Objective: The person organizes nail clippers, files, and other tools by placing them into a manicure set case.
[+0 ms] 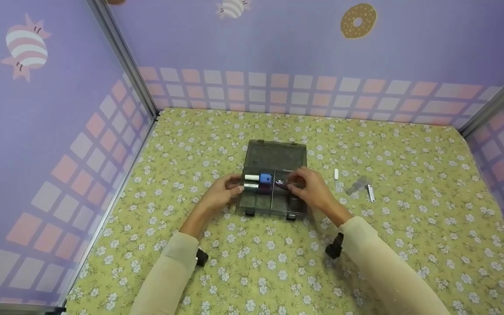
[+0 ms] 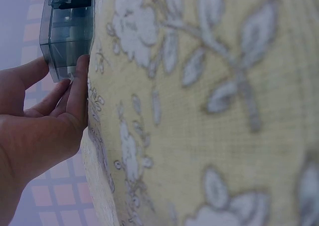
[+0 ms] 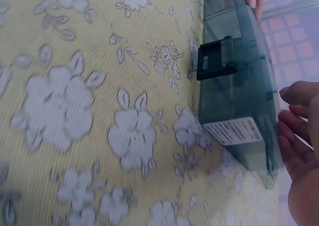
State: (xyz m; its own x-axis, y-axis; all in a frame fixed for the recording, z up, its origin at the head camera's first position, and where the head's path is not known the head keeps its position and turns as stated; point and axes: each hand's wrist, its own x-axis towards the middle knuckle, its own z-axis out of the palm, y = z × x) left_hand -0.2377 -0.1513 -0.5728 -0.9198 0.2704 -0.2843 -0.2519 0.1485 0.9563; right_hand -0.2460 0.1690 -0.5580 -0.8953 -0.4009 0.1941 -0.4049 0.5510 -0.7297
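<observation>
A dark translucent plastic organizer box [image 1: 255, 202] lies with its lid [image 1: 277, 154] folded back, away from me. My left hand [image 1: 221, 192] grips its left side; in the left wrist view the thumb and fingers [image 2: 75, 94] stand on two sides of the box corner. Inside, white-and-blue pieces [image 1: 265, 178] lie in the left section, and a small shiny dark-red piece [image 1: 281, 184] in the middle. Over the right section is my right hand [image 1: 315, 190], fingers bent near that piece. The right wrist view shows its fingers [image 3: 294, 136] at the box's upper edge; whether they pinch something is hidden.
Right of the box lie a small white stick-like piece [image 1: 336, 174], a greyish translucent flat piece [image 1: 358, 185] and a silver nail clipper [image 1: 371, 193]. A floral cloth [image 1: 234, 280] covers the table. Purple panels [image 1: 269, 39] with metal edge posts stand around it.
</observation>
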